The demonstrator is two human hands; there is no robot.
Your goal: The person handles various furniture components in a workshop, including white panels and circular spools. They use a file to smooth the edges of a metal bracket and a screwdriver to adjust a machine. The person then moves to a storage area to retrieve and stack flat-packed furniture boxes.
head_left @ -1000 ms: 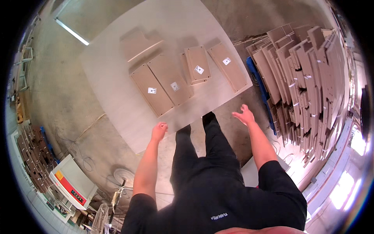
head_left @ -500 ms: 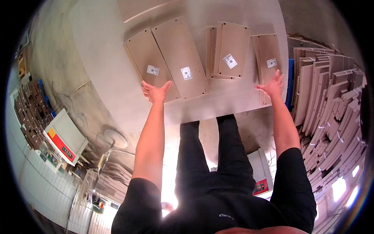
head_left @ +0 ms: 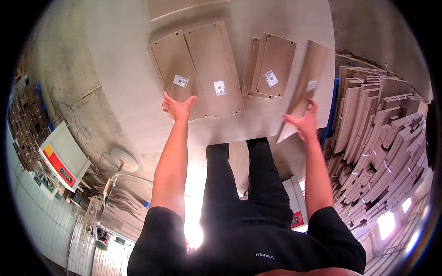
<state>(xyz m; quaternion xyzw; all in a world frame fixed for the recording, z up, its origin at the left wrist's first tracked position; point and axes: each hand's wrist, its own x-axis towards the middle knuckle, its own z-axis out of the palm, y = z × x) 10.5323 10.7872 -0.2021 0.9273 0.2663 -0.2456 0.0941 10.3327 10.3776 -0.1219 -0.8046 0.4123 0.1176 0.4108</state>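
Note:
My right hand (head_left: 305, 120) grips the near part of a narrow light-brown wood panel (head_left: 311, 64), thumb on one side and fingers on the other. The panel stands tilted, partly up on edge, and a white label shows on its face. My left hand (head_left: 178, 108) has its thumb and fingers spread at the near left corner of a labelled panel (head_left: 171, 60); whether it touches cannot be told. Beside that lies a longer labelled panel (head_left: 212, 60) with dark holes at its corners. Between the hands, a shorter panel (head_left: 277, 60) overlaps another panel (head_left: 251, 60).
The panels lie on a large pale board surface (head_left: 119, 55), with another panel (head_left: 184, 5) at its far edge. Tall stacks of panels (head_left: 373, 138) stand close on the right. On the left are a white-and-red machine (head_left: 64, 158), a round fan (head_left: 124, 160) and more stacks (head_left: 27, 124).
The narrow right-hand panel has gone from lying flat to tilted, its near end swung left, with my right hand closing on it. My left hand shifted slightly left.

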